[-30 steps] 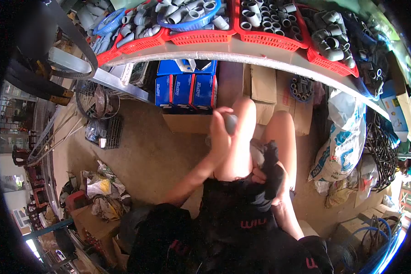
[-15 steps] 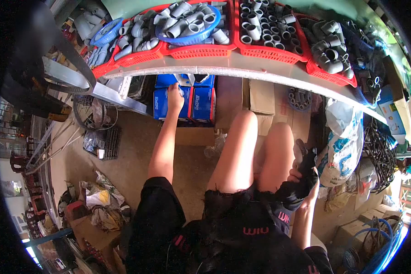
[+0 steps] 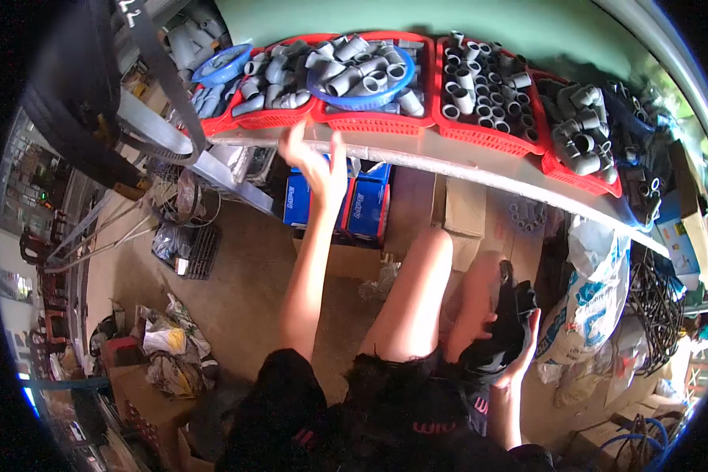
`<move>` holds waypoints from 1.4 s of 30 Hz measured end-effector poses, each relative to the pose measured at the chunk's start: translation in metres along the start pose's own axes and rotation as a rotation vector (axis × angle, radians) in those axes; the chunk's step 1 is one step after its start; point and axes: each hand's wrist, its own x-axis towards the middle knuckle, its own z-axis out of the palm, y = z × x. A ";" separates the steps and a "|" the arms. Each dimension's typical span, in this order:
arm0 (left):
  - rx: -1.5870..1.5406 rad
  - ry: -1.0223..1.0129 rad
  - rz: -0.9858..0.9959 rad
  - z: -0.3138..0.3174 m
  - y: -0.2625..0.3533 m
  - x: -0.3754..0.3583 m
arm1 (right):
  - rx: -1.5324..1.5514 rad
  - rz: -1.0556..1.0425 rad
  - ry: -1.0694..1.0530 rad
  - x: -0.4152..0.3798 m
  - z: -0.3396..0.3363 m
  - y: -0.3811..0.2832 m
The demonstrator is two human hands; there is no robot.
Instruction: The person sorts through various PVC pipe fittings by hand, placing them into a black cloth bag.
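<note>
My left hand (image 3: 319, 169) is raised in front of the shelf edge (image 3: 385, 153), fingers apart with nothing in them. Behind and below it stand blue boxes (image 3: 367, 206) marked MPE, partly covered by my wrist and forearm. A crumpled black bundle (image 3: 502, 330), perhaps a plastic bag, rests by my bent knee. My right hand (image 3: 521, 358) grips it from the side and below; some fingers are hidden behind it. Above my left hand, a blue basket (image 3: 362, 101) of grey pipe fittings sits on a red basket (image 3: 381, 122).
More red baskets (image 3: 492, 138) of grey fittings line the shelf. Beneath it are a cardboard box (image 3: 464, 208) and a white sack (image 3: 586, 307). At left lie a black wire basket (image 3: 200, 252) and crumpled bags (image 3: 173, 338); a metal beam (image 3: 228, 181) slants toward the shelf.
My left hand has left the blue boxes and risen to the shelf edge, its fingers spreading. The black bundle in my right hand has shifted lower and left. The view has tilted slightly.
</note>
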 end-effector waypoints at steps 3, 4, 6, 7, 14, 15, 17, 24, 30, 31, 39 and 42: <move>0.205 -0.197 -0.078 0.017 0.031 0.053 | -0.040 0.042 -0.027 -0.002 0.012 0.012; 0.265 -0.228 -0.094 0.023 0.031 0.058 | -0.024 0.035 -0.023 -0.004 0.013 0.015; 0.179 -0.179 -0.138 0.031 0.027 0.058 | 0.016 0.012 -0.022 -0.005 0.016 0.023; 0.218 -0.173 -0.152 0.034 0.026 0.056 | -0.018 -0.004 -0.035 -0.006 0.012 0.025; 0.289 -0.095 -0.011 0.033 0.009 0.065 | 0.065 0.066 0.051 -0.014 0.007 0.033; 0.306 -0.110 0.020 0.030 0.014 0.066 | 0.070 0.074 0.049 -0.015 0.007 0.032; 0.341 -0.134 0.082 0.024 0.022 0.069 | 0.069 0.079 0.011 -0.016 0.006 0.032; -0.714 -0.106 -0.576 -0.051 0.156 0.015 | -0.847 -0.405 -0.048 -0.030 0.012 0.033; -0.927 -0.724 -1.056 -0.119 0.247 -0.074 | -1.961 -1.142 -0.287 -0.001 0.042 0.032; -0.959 -0.724 -1.049 -0.122 0.250 -0.075 | -1.916 -1.183 -0.294 0.000 0.038 0.034; -0.537 -0.949 -0.164 -0.128 0.230 -0.081 | -1.565 -0.711 0.164 0.003 0.076 0.036; -0.629 -1.024 0.318 -0.120 0.205 -0.089 | -1.505 -0.439 0.081 0.013 0.012 0.022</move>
